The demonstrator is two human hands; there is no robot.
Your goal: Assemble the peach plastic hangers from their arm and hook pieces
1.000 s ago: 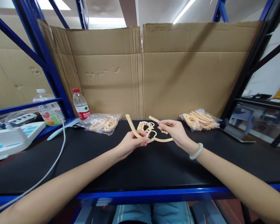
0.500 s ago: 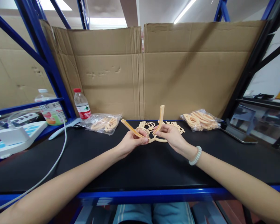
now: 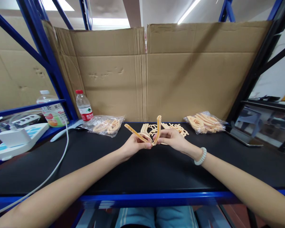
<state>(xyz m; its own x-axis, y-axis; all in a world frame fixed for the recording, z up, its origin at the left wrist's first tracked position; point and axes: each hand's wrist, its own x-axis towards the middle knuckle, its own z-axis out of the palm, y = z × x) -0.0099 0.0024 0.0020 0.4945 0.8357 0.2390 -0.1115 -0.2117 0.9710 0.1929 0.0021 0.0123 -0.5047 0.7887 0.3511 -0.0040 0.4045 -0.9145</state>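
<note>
My left hand [image 3: 136, 145] is closed on a long, pale tan strip [image 3: 132, 130] with a groove along it, its free end tilted up to the left. Between the fingers of my right hand [image 3: 171, 139] is a second tan strip [image 3: 159, 124], curved and standing nearly upright. The lower ends of the two strips meet between my hands, forming a V; whether they are joined I cannot tell. Behind the hands, on the black tabletop [image 3: 142, 174], lie several loose tan pieces [image 3: 179, 129], straight and curved, partly hidden by my fingers.
Clear plastic bags with tan pieces lie at the back left [image 3: 106, 125] and back right [image 3: 205, 122]. A red-capped water bottle [image 3: 84, 106] stands beside the left bag. Farther left are a juice bottle [image 3: 52, 110], a white charger [image 3: 13, 136] and a cable [image 3: 66, 148]. Cardboard [image 3: 192, 72] walls the back.
My right hand has moved left and slightly down, bringing its strip's lower end against the left strip's end. The left hand has hardly moved.
</note>
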